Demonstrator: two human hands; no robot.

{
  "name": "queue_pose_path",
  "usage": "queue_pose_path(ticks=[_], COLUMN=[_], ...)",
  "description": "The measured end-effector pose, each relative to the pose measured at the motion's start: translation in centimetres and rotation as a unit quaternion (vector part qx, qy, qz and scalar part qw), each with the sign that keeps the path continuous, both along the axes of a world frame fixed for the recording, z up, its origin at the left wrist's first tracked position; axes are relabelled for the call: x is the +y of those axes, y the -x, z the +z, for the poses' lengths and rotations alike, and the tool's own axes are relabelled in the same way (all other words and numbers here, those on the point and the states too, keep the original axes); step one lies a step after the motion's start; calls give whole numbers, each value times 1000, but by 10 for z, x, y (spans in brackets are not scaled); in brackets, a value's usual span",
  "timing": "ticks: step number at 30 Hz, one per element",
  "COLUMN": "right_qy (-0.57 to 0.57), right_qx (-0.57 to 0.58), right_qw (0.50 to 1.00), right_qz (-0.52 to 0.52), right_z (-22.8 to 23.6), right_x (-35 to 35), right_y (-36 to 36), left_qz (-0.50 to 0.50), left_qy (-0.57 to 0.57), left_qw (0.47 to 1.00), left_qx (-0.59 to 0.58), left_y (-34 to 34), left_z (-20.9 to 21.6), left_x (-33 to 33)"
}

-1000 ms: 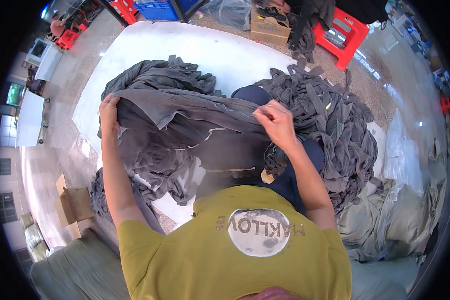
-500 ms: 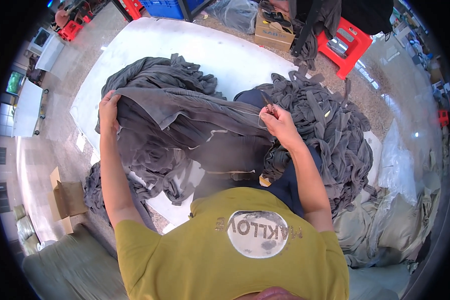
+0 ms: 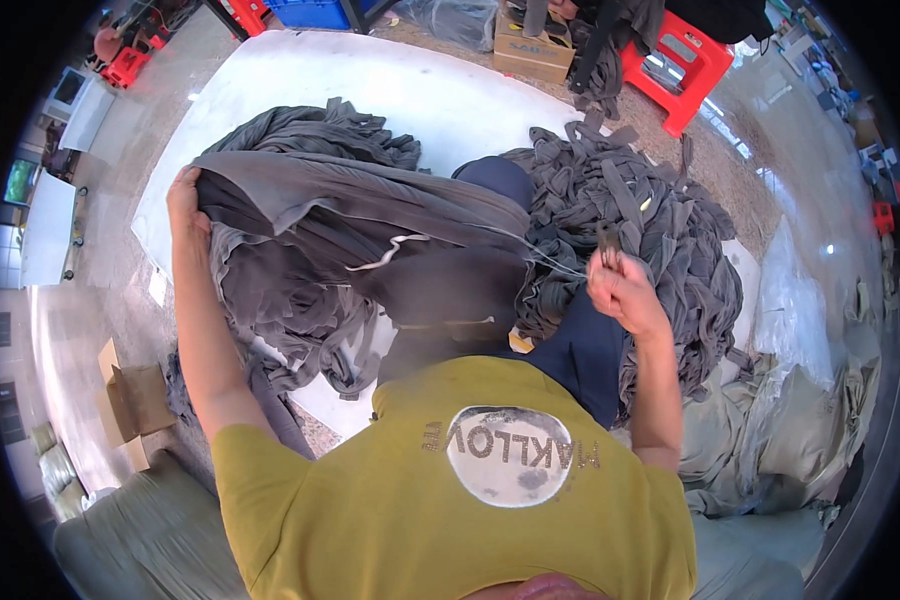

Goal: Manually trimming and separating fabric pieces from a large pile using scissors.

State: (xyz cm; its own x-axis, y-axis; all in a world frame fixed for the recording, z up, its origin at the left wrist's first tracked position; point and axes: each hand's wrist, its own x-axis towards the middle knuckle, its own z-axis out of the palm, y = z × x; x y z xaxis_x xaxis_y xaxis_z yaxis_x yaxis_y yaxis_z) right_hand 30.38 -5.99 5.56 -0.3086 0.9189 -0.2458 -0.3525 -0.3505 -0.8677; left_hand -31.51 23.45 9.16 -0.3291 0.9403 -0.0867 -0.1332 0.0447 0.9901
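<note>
My left hand [image 3: 186,208] is closed on the far left edge of a dark grey cloth garment [image 3: 320,205], which stretches across my lap. Out to the right, my right hand [image 3: 625,292] is closed on small thread snips [image 3: 608,240], whose tips stick up past the fingers. Pale threads [image 3: 558,264] run taut from the garment's right edge to this hand. A twisted white strip [image 3: 388,252] lies across the garment's middle. The fold held by my left hand hides part of the cloth beneath.
Grey cloth strips form a big heap [image 3: 640,230] at my right; more grey cloth [image 3: 300,130] lies beyond the garment. A white sheet [image 3: 390,85] spreads underneath. An open carton [image 3: 135,400] stands left, a red stool [image 3: 678,70] far right, a cardboard box [image 3: 532,48] at the back.
My right hand has moved right and toward me with the snips, drawing the threads out from the garment. The left hand has shifted slightly left, still on the cloth.
</note>
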Motion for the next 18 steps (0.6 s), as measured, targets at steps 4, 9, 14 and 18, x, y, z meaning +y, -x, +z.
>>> queue_pose_path(ticks=[4,9,14,18], right_qy=[-74,238,135,175], right_qx=[-698,-885,-873,-814], right_qw=[713,347,274,411], right_qz=[-3,200,380,372], right_z=[-118,-162,-130,-139], right_x=[-111,-514,-547,-458], right_y=[-145,-405,-321,-271], left_qz=[57,-22,-170,-98], left_qy=[6,51,55,-26], left_qw=[998,996,983,993], left_qx=[21,-66,-32,-60], left_y=[28,-15,-70,6], left_z=[40,55,133,215], left_x=[23,85,115,186])
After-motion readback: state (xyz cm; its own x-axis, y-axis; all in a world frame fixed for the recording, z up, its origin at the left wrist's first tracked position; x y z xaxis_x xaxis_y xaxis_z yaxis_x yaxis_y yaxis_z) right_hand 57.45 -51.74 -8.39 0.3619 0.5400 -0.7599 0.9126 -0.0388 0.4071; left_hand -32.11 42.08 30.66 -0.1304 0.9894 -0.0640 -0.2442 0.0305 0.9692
